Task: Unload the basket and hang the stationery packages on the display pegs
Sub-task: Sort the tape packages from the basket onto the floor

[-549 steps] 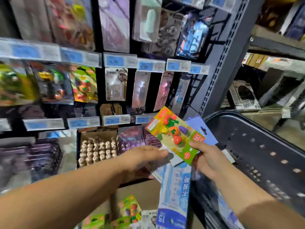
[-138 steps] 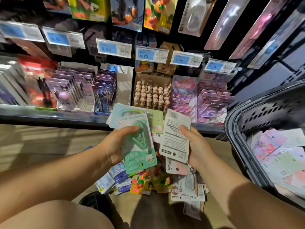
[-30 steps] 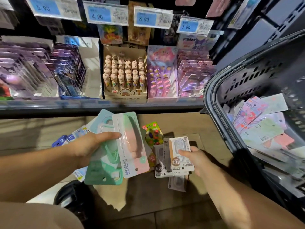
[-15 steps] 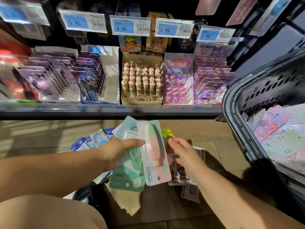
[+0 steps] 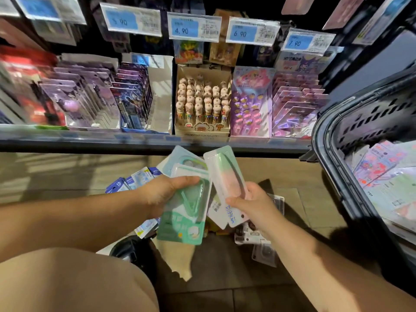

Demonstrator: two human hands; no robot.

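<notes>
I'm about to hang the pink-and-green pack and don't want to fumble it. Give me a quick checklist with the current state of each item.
1. Right hand grips the pink-and-green pack: ok.
2. Left hand holds the green packs securely: ok.
3. Pink-and-green pack separated from the left-hand stack: cannot tell; their edges overlap.
4. Hang hole reachable: cannot tell; not clearly visible.
5. Matching free peg located: not ok; none in view, only price tags and shelf boxes.
6. Basket emptied: not ok; packages remain inside, and more lie on the floor.
</notes>
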